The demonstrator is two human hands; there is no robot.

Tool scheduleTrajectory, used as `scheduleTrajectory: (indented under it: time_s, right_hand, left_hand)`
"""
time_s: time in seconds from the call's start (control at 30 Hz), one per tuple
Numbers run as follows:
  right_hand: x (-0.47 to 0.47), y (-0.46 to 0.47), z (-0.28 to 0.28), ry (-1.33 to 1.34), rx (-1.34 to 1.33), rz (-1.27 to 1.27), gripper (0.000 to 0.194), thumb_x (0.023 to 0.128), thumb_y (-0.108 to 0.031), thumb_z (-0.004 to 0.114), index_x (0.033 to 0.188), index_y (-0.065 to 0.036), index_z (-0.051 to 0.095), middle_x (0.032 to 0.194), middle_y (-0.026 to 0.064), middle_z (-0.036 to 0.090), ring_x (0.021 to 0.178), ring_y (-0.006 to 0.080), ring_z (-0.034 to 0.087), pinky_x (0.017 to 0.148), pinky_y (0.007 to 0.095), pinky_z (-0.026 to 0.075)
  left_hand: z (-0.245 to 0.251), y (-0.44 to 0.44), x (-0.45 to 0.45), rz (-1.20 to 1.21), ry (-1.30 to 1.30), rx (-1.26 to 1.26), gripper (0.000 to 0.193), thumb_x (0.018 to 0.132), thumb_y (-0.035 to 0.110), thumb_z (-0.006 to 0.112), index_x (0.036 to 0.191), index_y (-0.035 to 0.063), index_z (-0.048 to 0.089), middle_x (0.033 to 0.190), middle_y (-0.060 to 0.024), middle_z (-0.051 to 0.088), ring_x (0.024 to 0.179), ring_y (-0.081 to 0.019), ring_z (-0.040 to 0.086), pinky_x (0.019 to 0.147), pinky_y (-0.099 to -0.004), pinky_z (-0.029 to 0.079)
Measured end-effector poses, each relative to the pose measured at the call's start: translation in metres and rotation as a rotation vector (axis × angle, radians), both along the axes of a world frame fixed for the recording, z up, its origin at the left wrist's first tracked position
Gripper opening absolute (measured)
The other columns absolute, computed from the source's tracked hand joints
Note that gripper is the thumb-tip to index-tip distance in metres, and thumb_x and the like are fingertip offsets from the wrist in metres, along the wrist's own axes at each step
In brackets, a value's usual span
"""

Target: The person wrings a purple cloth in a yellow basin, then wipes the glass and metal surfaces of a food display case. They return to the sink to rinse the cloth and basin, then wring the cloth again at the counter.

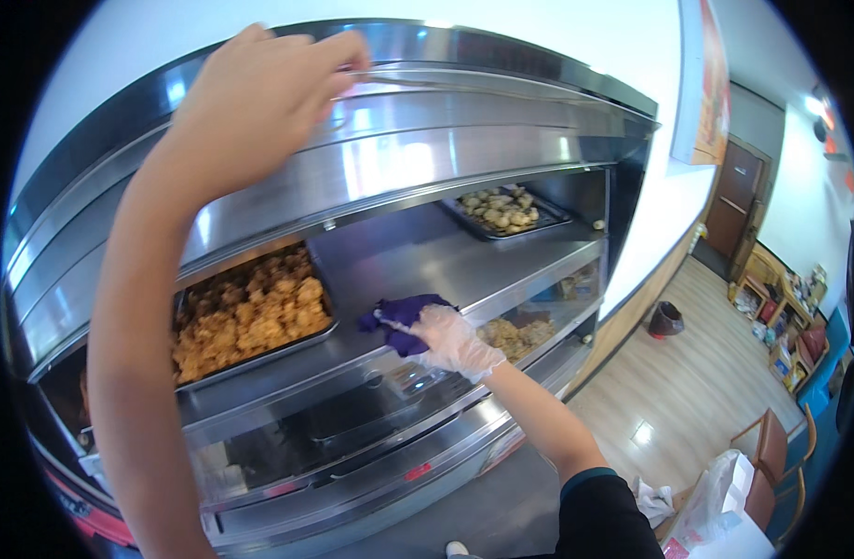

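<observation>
My left hand [266,105], bare, is raised high in front of a steel food display cabinet [392,150]. Its fingers curl around the edge of a raised clear panel [483,82]. My right hand [455,339], in a clear plastic glove, presses a bunched purple cloth [407,318] onto the front of the upper steel shelf [371,258]. Left of the cloth is a black tray [259,367] heaped with golden fried pieces [280,314]. A second dark tray [549,216] of small pale round food [500,208] stands at the shelf's far right.
Below, behind glass, lies a lower level with more fried food [518,335]. To the right are a dark bin [666,319] on the wood-look floor, a crowded wooden shelf [769,279] and brown chairs [769,447]. A plastic bag [713,489] rests near my right side.
</observation>
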State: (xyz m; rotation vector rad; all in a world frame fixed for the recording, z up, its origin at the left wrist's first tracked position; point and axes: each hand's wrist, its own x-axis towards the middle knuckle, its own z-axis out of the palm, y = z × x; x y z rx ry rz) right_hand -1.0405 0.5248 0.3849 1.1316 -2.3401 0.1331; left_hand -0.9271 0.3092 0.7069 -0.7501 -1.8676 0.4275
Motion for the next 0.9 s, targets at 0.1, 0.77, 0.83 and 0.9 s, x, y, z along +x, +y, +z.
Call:
scheduleTrajectory:
  time_s: [0.1,0.77,0.83,0.9]
  right_hand:
    - [-0.023,0.056,0.006,-0.125,-0.018,-0.096,0.057,0.087,-0.058,0.054,0.126,-0.018,0.062,0.102,0.0190,0.064,0.102,0.0363,0.060,0.093,0.0450,0.047]
    - [-0.139,0.285,0.004,-0.095,-0.575,-0.340,0.025,0.085,-0.024,0.063,0.106,-0.013,0.073,0.104,0.0133,0.071,0.099,0.0306,0.065,0.089,0.0381,0.050]
    - [-0.150,0.298,0.011,-0.297,-0.697,-0.604,0.029,0.085,-0.030,0.065,0.106,-0.011,0.072,0.099,0.0154,0.071,0.095,0.0327,0.066,0.086,0.0389,0.051]
    - [-0.157,0.302,0.020,-0.384,-0.733,-0.748,0.038,0.088,-0.033,0.061,0.111,-0.004,0.068,0.110,0.0199,0.068,0.108,0.0374,0.061,0.093,0.0401,0.047]
  left_hand:
    - [0.007,0.000,-0.002,0.023,-0.053,0.043,0.016,0.102,0.021,0.041,0.103,0.0171,0.056,0.062,-0.0007,0.050,0.061,-0.0186,0.047,0.080,-0.0329,0.038]
    - [0.016,-0.009,-0.007,0.080,-0.299,0.208,0.028,0.106,0.031,0.037,0.107,0.0102,0.055,0.067,0.0004,0.040,0.068,-0.0124,0.039,0.076,-0.0269,0.032]
    - [0.016,-0.010,-0.009,0.047,-0.311,0.229,0.029,0.106,0.034,0.038,0.110,0.0109,0.055,0.068,0.0009,0.039,0.066,-0.0112,0.040,0.075,-0.0262,0.033]
    - [0.017,-0.014,-0.010,0.055,-0.329,0.235,0.030,0.106,0.033,0.038,0.113,0.0099,0.055,0.069,0.0008,0.039,0.066,-0.0109,0.040,0.075,-0.0259,0.034]
